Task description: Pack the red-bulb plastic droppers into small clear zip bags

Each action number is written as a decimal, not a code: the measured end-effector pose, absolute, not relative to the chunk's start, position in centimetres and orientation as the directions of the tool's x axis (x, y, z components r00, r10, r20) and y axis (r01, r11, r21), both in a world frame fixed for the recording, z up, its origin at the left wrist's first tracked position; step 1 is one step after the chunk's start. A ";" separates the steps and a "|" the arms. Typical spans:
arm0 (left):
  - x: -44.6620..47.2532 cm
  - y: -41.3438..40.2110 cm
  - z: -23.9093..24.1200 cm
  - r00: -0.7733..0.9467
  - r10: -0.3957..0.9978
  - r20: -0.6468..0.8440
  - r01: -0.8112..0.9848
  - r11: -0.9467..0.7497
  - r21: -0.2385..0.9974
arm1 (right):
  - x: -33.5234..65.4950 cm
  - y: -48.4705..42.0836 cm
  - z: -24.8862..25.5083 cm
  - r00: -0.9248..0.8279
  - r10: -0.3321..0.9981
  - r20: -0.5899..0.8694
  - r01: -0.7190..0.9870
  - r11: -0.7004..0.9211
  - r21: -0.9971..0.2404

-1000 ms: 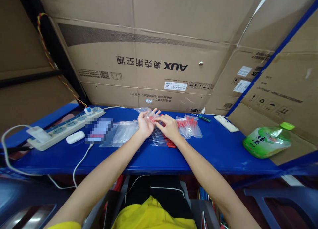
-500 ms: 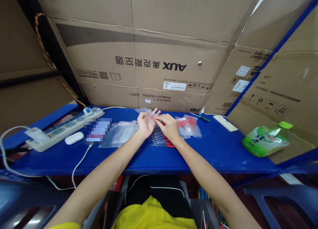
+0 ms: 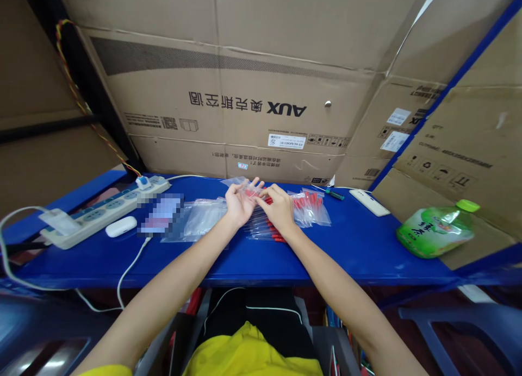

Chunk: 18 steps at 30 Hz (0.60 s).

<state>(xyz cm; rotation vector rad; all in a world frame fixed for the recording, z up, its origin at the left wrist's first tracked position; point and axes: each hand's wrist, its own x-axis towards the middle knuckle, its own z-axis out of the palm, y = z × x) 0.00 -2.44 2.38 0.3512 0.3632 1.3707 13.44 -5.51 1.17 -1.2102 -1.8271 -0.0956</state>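
My left hand (image 3: 241,203) is turned palm up, holding a clear zip bag (image 3: 236,182) between thumb and fingers. Close beside it, my right hand (image 3: 277,206) pinches at the bag's near edge, where some red shows through the plastic. Under and between the hands lie several thin clear pieces with red ends (image 3: 279,237), partly hidden by my right hand. To the right of that hand rest clear bags with red-tipped pieces inside (image 3: 312,206). A stack of flat clear zip bags (image 3: 204,218) lies left of my left wrist.
On the blue table (image 3: 350,256) are a phone (image 3: 163,213), a white case (image 3: 121,226) and a power strip (image 3: 110,207) at left. A screwdriver (image 3: 335,194), a white power bank-like block (image 3: 369,202) and a green bottle (image 3: 434,229) are at right. Cardboard (image 3: 244,55) walls the back.
Both hands stay nearly in place. The fingers of my right hand have shifted slightly at the bag, and a bit more red shows between the hands.
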 end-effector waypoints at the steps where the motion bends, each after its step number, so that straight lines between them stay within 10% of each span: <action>1: -0.1 -2.4 2.4 0.150 0.987 -0.048 -0.882 0.156 0.446 | 13.7 -5.4 1.3 -0.113 0.698 0.707 0.758 0.521 -0.393; 18: -1.8 -1.0 2.5 -0.023 0.994 -0.110 -0.922 0.022 0.386 | 20.0 -3.4 1.1 -0.219 0.924 0.314 0.875 0.329 -0.356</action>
